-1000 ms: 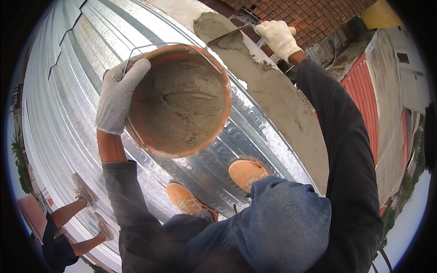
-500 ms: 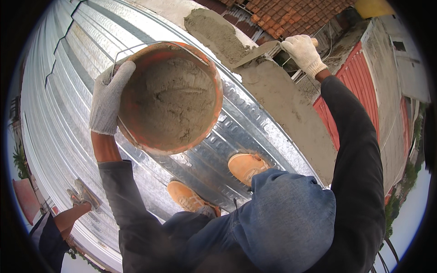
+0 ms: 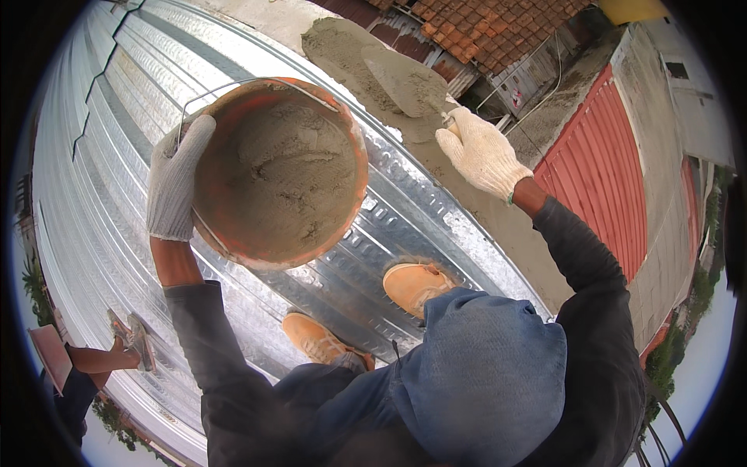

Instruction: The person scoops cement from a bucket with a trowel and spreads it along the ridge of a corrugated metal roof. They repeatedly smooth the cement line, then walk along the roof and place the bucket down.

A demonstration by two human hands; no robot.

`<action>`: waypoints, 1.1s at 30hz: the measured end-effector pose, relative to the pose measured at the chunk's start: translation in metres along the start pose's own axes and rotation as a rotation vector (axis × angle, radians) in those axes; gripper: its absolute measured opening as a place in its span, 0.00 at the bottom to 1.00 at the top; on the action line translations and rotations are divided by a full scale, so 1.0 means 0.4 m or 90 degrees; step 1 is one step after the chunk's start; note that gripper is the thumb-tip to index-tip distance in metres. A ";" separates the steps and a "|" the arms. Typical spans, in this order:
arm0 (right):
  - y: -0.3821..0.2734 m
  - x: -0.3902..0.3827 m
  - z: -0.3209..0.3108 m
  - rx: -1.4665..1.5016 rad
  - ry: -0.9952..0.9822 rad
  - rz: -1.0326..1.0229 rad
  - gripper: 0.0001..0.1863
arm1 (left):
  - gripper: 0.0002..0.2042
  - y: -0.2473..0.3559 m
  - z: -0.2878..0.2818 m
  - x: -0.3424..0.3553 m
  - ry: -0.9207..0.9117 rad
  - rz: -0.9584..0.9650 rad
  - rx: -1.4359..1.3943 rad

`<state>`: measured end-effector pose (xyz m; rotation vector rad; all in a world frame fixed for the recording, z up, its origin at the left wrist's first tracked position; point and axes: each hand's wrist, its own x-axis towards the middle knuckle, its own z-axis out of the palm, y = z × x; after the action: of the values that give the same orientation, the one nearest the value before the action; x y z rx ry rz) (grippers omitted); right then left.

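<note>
An orange bucket (image 3: 276, 179) with a wire bail holds wet grey mortar. My left hand (image 3: 175, 175), in a white knit glove, grips the bucket's left rim. My right hand (image 3: 478, 152), also gloved, is closed on the wooden handle of a trowel (image 3: 397, 82), whose blade lies over a wet mortar strip (image 3: 334, 47) along the outer edge of the roof, with mortar on or beside it. The mortar strip continues beneath my right hand toward the lower right.
I stand on a ribbed metal roof (image 3: 101, 179) in tan shoes (image 3: 412, 288). Another person's feet and legs (image 3: 117, 354) are at lower left. Beyond the roof edge lie a tiled roof (image 3: 498, 23), a red corrugated roof (image 3: 591, 179) and weathered walls.
My right hand and the trowel have moved down-left onto the mortar strip, turning the blade. The bucket and left hand sit slightly further left in view. The other person's legs have shifted.
</note>
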<state>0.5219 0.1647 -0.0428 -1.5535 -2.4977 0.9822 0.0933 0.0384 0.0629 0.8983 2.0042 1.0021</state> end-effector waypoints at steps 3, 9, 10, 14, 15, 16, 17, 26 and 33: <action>-0.037 0.079 0.007 0.287 -0.216 0.086 0.21 | 0.25 0.004 -0.002 -0.004 0.003 0.005 -0.018; -0.042 0.080 0.028 0.688 -0.406 0.224 0.19 | 0.25 -0.015 0.008 -0.015 -0.021 0.020 -0.036; -0.051 0.046 0.015 0.686 -0.350 0.201 0.19 | 0.25 -0.009 0.015 -0.012 -0.025 0.021 -0.030; -0.110 -0.061 -0.062 0.134 0.012 -0.155 0.21 | 0.25 0.015 0.027 -0.031 0.002 0.049 0.000; -0.140 -0.078 -0.084 0.125 0.024 -0.170 0.19 | 0.26 0.021 0.019 -0.040 0.006 0.051 -0.007; -0.150 -0.088 -0.097 0.056 0.033 -0.212 0.18 | 0.26 0.020 0.020 -0.047 0.005 0.055 -0.016; -0.158 -0.097 -0.119 -0.023 0.049 -0.241 0.17 | 0.27 0.017 0.041 -0.043 -0.010 0.065 -0.035; -0.294 -0.030 -0.158 -0.416 -0.085 -0.365 0.11 | 0.23 0.056 0.094 -0.067 0.000 0.116 -0.035; -0.362 -0.061 -0.028 -0.097 -0.312 -0.297 0.15 | 0.20 0.038 0.118 -0.078 0.032 0.131 -0.093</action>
<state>0.4231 0.1074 0.0499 -0.7326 -3.1107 1.2217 0.1520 0.0366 0.0635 1.0228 1.8787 1.2799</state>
